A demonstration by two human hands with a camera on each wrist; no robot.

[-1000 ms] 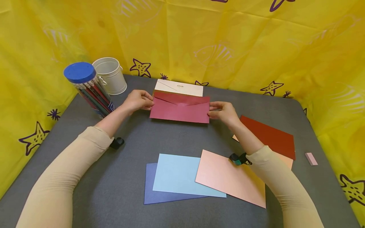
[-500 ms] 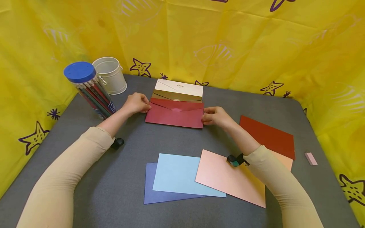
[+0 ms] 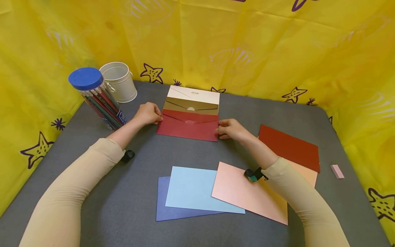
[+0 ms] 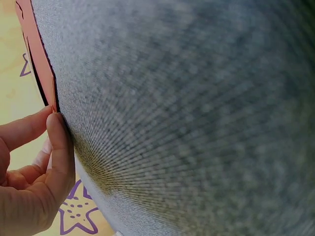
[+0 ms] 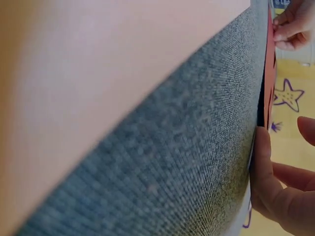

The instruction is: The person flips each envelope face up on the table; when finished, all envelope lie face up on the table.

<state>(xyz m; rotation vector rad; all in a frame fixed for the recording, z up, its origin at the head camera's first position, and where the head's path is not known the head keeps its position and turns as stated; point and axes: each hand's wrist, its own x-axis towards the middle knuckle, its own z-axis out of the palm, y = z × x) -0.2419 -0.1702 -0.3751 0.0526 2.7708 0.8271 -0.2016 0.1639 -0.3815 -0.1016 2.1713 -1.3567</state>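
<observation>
Presently both hands hold the dark red envelope (image 3: pixel 187 126) by its short ends, low on the grey desk (image 3: pixel 142 171). Left hand (image 3: pixel 148 114): thumb and fingers pinch the left edge. Right hand (image 3: pixel 230 129): fingers curled, pinching the right edge. Envelope lies flap side up, overlapping the near edge of a gold envelope (image 3: pixel 192 105), with a cream envelope (image 3: pixel 194 95) behind. Pencil tub (image 3: pixel 96 97) and white cup (image 3: pixel 118 81) stand left of the left hand.
</observation>
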